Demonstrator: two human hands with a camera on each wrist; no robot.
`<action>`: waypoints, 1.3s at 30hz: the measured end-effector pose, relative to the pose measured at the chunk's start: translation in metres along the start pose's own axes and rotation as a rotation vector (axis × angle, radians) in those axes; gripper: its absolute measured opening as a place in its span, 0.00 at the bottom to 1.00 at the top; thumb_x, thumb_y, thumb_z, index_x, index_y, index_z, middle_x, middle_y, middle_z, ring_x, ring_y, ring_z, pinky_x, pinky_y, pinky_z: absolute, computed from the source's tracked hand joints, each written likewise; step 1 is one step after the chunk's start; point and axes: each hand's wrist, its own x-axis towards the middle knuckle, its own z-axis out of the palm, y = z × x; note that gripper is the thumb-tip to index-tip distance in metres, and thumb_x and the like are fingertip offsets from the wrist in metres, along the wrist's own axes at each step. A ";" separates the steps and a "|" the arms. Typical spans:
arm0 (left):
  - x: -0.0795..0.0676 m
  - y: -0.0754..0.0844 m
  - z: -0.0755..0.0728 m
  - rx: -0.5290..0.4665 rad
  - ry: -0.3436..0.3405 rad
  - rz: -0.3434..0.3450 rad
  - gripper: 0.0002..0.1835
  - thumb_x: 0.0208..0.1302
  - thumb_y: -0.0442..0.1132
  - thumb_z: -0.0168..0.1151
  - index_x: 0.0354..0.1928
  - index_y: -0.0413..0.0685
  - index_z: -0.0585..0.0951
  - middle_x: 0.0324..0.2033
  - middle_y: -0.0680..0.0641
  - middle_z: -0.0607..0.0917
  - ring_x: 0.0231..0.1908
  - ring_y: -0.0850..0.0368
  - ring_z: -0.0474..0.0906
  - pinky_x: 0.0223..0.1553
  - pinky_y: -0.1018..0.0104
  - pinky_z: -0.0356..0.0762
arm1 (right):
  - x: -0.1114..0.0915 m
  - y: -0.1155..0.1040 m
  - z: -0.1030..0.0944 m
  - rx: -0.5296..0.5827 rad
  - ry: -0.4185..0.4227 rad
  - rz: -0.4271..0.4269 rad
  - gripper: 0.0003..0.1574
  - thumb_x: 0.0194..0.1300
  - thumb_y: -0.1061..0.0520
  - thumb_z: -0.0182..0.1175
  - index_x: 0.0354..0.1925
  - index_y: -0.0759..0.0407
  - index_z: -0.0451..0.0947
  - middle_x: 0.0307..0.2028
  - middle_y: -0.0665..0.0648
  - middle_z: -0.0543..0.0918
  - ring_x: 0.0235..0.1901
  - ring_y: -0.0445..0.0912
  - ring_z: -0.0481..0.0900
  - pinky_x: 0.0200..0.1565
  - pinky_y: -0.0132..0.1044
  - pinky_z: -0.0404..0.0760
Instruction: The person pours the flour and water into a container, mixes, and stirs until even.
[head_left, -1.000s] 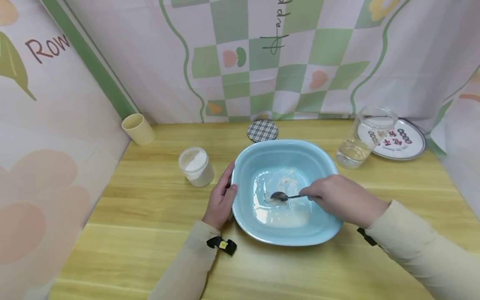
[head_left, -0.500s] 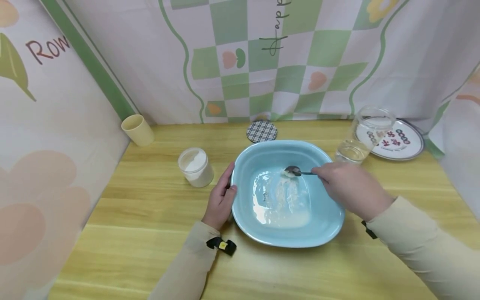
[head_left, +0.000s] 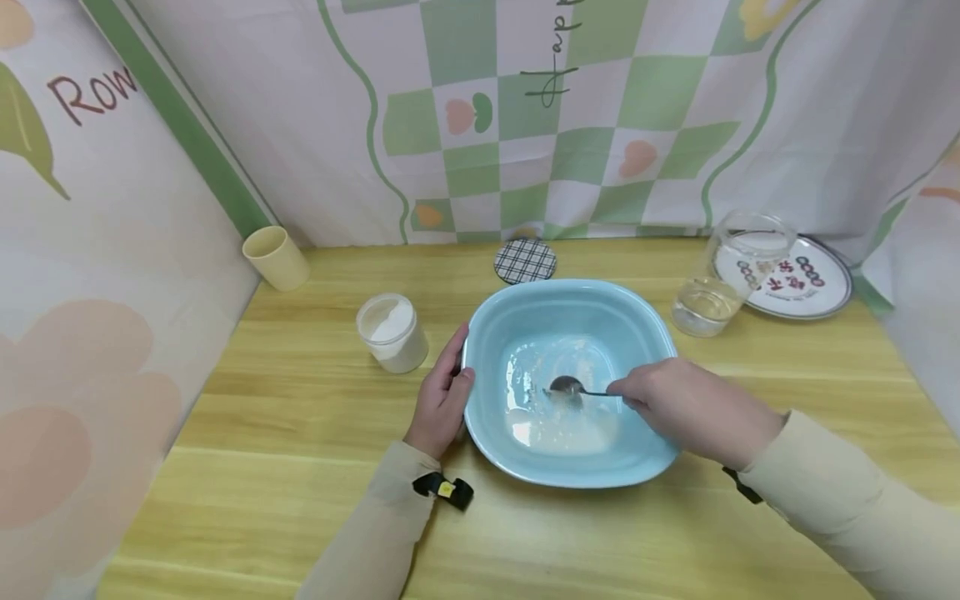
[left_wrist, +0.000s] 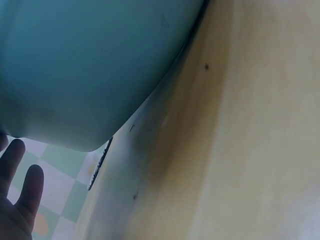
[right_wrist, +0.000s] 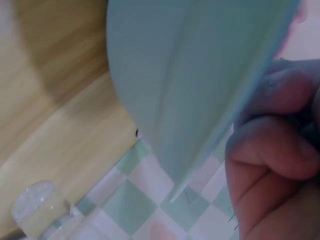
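A light blue basin [head_left: 487, 433] stands on the wooden table with whitish, cloudy liquid [head_left: 577, 429] in its bottom. My left hand [head_left: 440, 400] rests against the left rim, thumb and index finger touching it; in the left wrist view its fingers [left_wrist: 31, 192] extend beside the outer wall. Reaching over the right rim, my right hand [head_left: 686, 408] pinches a metal spoon [head_left: 566, 385] by its handle. The spoon's bowl is down at the liquid. In the right wrist view the curled fingers [right_wrist: 270, 150] show beyond the rim, and the spoon is hidden.
Left of the basin is a clear jar [head_left: 392, 333] of white powder, with a cream cup [head_left: 276, 258] farther back. A checked coaster [head_left: 525, 261] lies behind the basin. At the back right are a glass jug [head_left: 705, 307] with clear liquid and a patterned plate [head_left: 821, 287].
The spoon moved from the basin's middle to its back, then forward again through the liquid, with my right hand following. My left hand has stayed at the left rim.
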 end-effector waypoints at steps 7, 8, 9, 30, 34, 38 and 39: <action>-0.001 0.000 0.000 0.021 0.002 0.004 0.30 0.76 0.31 0.44 0.78 0.47 0.58 0.76 0.48 0.61 0.73 0.53 0.59 0.70 0.65 0.62 | -0.011 -0.007 0.001 -0.007 0.005 -0.078 0.15 0.64 0.67 0.62 0.43 0.53 0.89 0.38 0.47 0.89 0.39 0.42 0.86 0.36 0.37 0.87; -0.001 0.000 0.000 0.023 0.002 0.006 0.30 0.76 0.31 0.44 0.78 0.47 0.58 0.76 0.48 0.61 0.73 0.53 0.59 0.70 0.65 0.62 | -0.012 -0.007 0.001 -0.006 0.007 -0.096 0.15 0.64 0.67 0.63 0.42 0.52 0.89 0.37 0.46 0.88 0.38 0.40 0.86 0.36 0.36 0.87; -0.001 -0.001 0.000 0.026 0.002 0.008 0.30 0.76 0.31 0.44 0.78 0.47 0.58 0.76 0.48 0.61 0.73 0.53 0.59 0.70 0.65 0.62 | -0.013 -0.006 0.001 -0.004 0.007 -0.112 0.14 0.64 0.67 0.63 0.41 0.51 0.89 0.37 0.45 0.88 0.38 0.39 0.85 0.35 0.35 0.87; -0.002 0.001 0.001 0.028 -0.009 0.022 0.31 0.75 0.30 0.43 0.78 0.50 0.58 0.75 0.52 0.62 0.71 0.54 0.64 0.67 0.65 0.67 | -0.002 0.016 0.009 -0.193 0.483 -0.024 0.05 0.56 0.66 0.68 0.34 0.61 0.85 0.29 0.56 0.86 0.26 0.48 0.83 0.24 0.44 0.84; -0.002 0.001 0.001 0.024 -0.007 0.022 0.31 0.75 0.30 0.43 0.78 0.51 0.59 0.75 0.51 0.63 0.71 0.54 0.64 0.67 0.65 0.67 | -0.002 0.015 0.012 -0.119 0.365 -0.027 0.06 0.58 0.60 0.71 0.37 0.57 0.87 0.32 0.51 0.87 0.31 0.46 0.84 0.32 0.45 0.86; -0.002 0.002 0.001 0.029 -0.004 0.025 0.31 0.75 0.30 0.43 0.78 0.49 0.59 0.75 0.49 0.63 0.71 0.53 0.63 0.68 0.65 0.66 | -0.003 0.014 0.013 -0.066 0.315 -0.065 0.05 0.61 0.58 0.71 0.38 0.53 0.89 0.31 0.44 0.84 0.30 0.37 0.79 0.32 0.37 0.83; -0.002 0.002 0.001 0.028 -0.003 0.027 0.31 0.75 0.30 0.44 0.78 0.49 0.58 0.75 0.48 0.62 0.72 0.53 0.62 0.68 0.64 0.66 | -0.003 0.014 0.013 -0.061 0.322 -0.076 0.05 0.60 0.58 0.71 0.37 0.53 0.89 0.30 0.42 0.83 0.29 0.35 0.77 0.30 0.35 0.82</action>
